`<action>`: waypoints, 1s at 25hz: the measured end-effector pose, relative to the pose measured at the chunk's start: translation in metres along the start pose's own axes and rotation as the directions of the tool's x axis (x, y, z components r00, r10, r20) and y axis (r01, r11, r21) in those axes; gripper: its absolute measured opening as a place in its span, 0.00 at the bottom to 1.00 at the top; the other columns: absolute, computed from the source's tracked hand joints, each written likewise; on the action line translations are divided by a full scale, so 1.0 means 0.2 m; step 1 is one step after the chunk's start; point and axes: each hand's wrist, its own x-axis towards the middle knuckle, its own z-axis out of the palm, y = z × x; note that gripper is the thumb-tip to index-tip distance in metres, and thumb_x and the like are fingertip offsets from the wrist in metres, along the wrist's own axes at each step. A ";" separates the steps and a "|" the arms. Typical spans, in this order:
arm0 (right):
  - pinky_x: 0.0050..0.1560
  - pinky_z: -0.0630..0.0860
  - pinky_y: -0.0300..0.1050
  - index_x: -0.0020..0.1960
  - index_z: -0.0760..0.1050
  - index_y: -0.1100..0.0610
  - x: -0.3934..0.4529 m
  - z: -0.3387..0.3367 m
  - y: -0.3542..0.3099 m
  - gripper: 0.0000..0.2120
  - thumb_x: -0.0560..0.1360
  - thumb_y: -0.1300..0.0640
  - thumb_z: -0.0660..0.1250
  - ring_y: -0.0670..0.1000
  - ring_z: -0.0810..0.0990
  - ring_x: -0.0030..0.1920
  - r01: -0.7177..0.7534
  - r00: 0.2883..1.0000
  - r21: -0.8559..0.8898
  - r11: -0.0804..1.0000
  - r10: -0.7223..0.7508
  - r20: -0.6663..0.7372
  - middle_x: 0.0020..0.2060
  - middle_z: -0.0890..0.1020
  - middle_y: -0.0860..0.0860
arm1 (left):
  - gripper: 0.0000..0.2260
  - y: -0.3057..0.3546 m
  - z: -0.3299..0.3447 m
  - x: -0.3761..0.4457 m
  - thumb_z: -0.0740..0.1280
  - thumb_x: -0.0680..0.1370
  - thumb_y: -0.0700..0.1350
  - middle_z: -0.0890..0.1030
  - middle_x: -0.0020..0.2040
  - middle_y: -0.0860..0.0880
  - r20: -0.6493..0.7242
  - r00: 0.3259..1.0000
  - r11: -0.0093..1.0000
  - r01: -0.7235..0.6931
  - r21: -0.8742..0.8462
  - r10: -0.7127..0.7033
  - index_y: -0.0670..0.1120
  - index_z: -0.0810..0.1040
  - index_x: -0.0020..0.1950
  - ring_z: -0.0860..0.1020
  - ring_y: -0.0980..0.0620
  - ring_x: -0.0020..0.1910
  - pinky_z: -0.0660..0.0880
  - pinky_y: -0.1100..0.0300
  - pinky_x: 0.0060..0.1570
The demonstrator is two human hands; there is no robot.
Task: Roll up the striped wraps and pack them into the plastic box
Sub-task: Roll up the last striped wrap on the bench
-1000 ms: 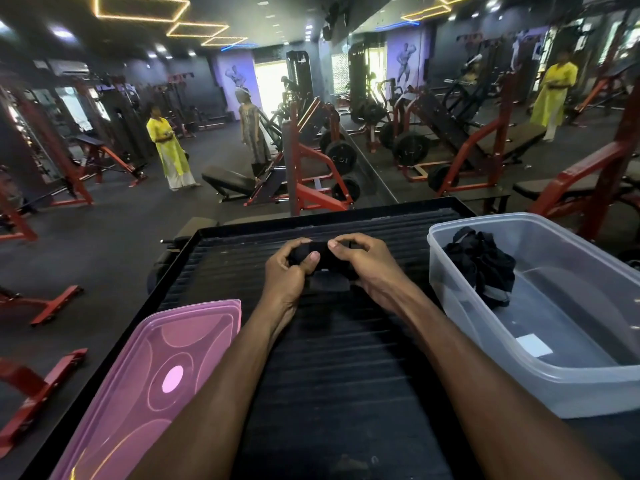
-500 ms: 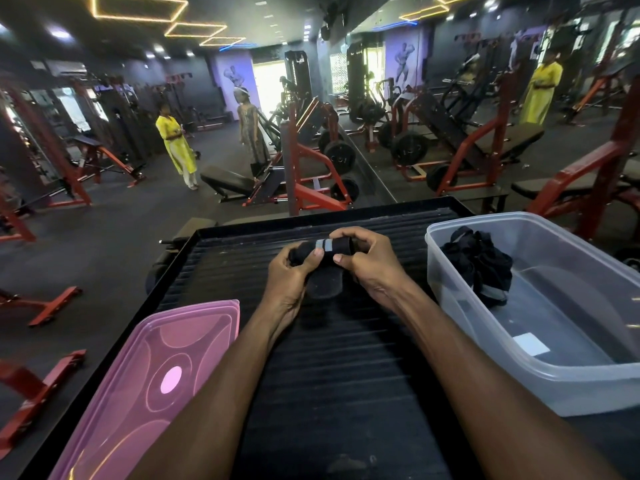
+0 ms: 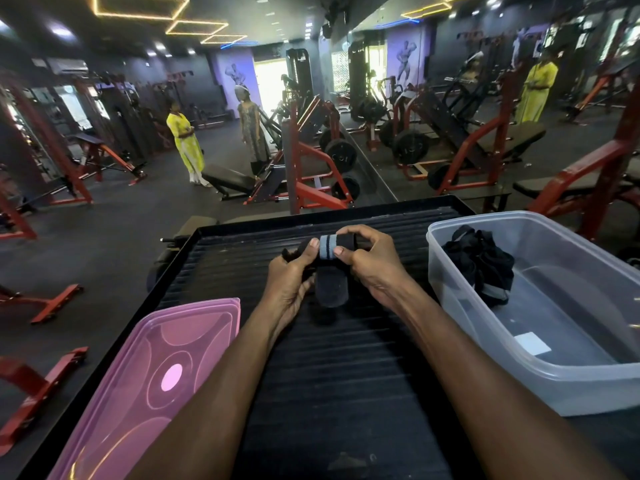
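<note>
A black wrap with a pale blue-grey stripe [image 3: 328, 247] is held just above the black ribbed platform [image 3: 346, 375]. Its rolled part lies crosswise between my hands, and a loose black tail hangs down toward me. My left hand [image 3: 294, 275] pinches the roll's left end with thumb and fingers. My right hand [image 3: 367, 261] grips its right end, fingers curled over the top. To the right stands a clear plastic box [image 3: 540, 386] with a bundle of black wraps [image 3: 479, 265] in its far left corner.
A pink translucent lid [image 3: 149, 372] lies at the platform's near left corner. Red gym machines, benches and a mirror wall fill the room beyond. Two people stand on the floor at the far left.
The roll has been lifted slightly and turned, so its pale stripe now shows on top. The loose tail has shortened a little. Both hands keep their hold.
</note>
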 end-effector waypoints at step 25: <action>0.53 0.83 0.60 0.55 0.79 0.63 0.01 0.02 0.01 0.10 0.77 0.59 0.72 0.59 0.85 0.52 -0.259 0.965 0.089 0.962 0.253 0.074 0.49 0.86 0.60 | 0.11 0.05 0.04 -0.06 0.64 0.77 0.27 0.81 0.45 0.45 0.000 0.995 0.983 -0.098 0.156 0.099 0.42 0.78 0.51 0.80 0.50 0.45 0.79 0.54 0.54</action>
